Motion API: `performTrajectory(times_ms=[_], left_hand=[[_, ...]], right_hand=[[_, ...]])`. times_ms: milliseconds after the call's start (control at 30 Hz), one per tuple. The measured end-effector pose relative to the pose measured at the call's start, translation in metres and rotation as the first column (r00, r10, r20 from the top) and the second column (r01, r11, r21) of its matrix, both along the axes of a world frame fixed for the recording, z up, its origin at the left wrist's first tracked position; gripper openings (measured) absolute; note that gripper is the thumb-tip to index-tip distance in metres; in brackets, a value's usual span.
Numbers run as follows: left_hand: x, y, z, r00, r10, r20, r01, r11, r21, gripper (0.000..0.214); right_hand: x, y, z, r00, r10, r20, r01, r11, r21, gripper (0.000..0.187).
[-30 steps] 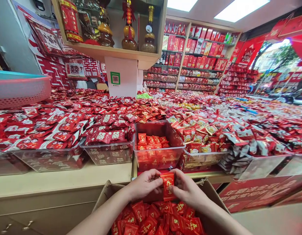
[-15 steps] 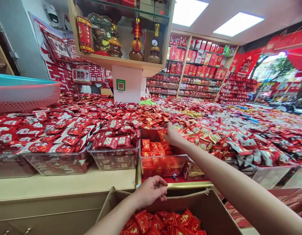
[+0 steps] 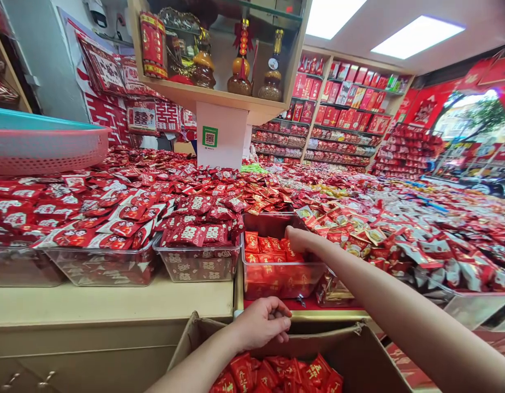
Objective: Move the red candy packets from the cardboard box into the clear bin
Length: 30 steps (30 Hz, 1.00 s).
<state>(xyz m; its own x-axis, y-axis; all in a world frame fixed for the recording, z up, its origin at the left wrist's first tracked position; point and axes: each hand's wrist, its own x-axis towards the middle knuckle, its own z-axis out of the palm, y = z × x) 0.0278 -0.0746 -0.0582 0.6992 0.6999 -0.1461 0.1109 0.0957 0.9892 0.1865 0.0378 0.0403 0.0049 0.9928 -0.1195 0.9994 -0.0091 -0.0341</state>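
Red packets [image 3: 242, 372] in the near brown carton [image 3: 342, 349] bear gold characters. The left basket [image 3: 51, 146] is pink, the tabletop [image 3: 113, 301] cream.

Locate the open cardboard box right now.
In the head view, the cardboard box sits bottom centre, just below the left hand, in front of the counter.

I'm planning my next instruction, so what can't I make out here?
All in the head view:
Right hand: fingertips, hidden behind the hand itself.
Clear bin: right side, partly hidden by that arm.
Cardboard box: near side, cut off by the bottom edge.
Far shelf goods: print, too small.
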Motion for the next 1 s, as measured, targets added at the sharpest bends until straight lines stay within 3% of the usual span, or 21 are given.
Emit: performTrajectory(times_ms=[167,400,667,833,933,1000], left_hand=[[-0.001,0.000,0.000,1.000,0.001,0.003,-0.001,1.000,0.007,0.025],[0.001,0.000,0.000,1.000,0.008,0.016,-0.007,1.000,-0.013,0.027],[0.000,0.001,-0.004,1.000,-0.001,0.007,0.001,1.000,0.010,0.024],[0.000,0.001,-0.003,1.000,0.009,0.001,-0.009,1.000,0.001,0.024],[0.000,0.000,-0.002,1.000,0.017,0.006,-0.017,1.000,-0.014,0.025],[-0.001,-0.001,0.000,1.000,0.021,0.007,-0.021,1.000,-0.020,0.025]], right_hand=[[-0.002,0.000,-0.005,0.991,0.052,0.125,-0.034,0.990,-0.140,0.032],[-0.002,-0.007,-0.012,0.956,0.209,0.208,-0.177,0.971,-0.161,0.024],[-0.006,-0.013,-0.007,0.943,0.242,0.230,-0.202,0.962,-0.183,0.022],[-0.007,-0.016,-0.004,0.954,0.206,0.217,-0.193,0.978,-0.078,0.016],[-0.012,-0.035,0.015,0.967,0.158,0.201,-0.178,0.980,0.084,0.021],[-0.018,-0.063,0.033,0.972,0.156,0.177,-0.193,0.958,0.213,0.026]])
